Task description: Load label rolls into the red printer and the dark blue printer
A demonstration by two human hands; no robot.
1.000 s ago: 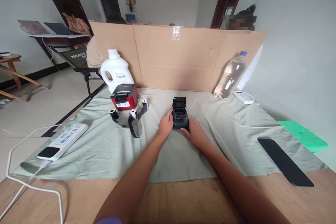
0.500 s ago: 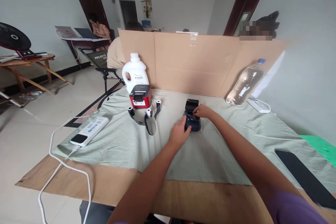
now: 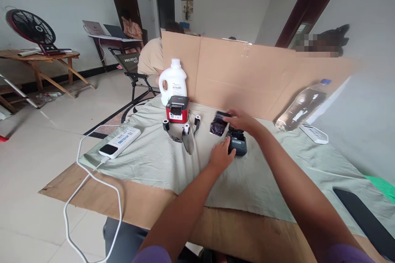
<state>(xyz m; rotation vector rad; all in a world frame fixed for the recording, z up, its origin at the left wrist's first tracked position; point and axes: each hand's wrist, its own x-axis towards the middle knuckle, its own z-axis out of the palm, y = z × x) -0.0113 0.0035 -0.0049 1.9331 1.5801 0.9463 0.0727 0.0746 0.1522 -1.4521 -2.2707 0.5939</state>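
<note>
A small black printer (image 3: 238,145) sits on the grey-green cloth (image 3: 154,160) in the middle of the table. My left hand (image 3: 221,156) is pressed against its left side, fingers curled round the edge. My right hand (image 3: 244,121) hovers just behind the printer, fingers pinched on a dark piece (image 3: 217,124) that is lifted to the left of the printer. That piece is smeared by motion, so I cannot tell what it is.
A red printer (image 3: 177,109), a white jug (image 3: 173,81), small paper rolls (image 3: 186,130) and a power strip (image 3: 121,141) with its cable lie to the left. A cardboard wall (image 3: 253,78) stands behind, a water bottle (image 3: 301,106) and a black slab (image 3: 365,222) to the right. People sit beyond.
My view has swung left. My right hand went from the printer's right side to its open top and now holds a dark piece up to the left. My left hand stays on the printer.
</note>
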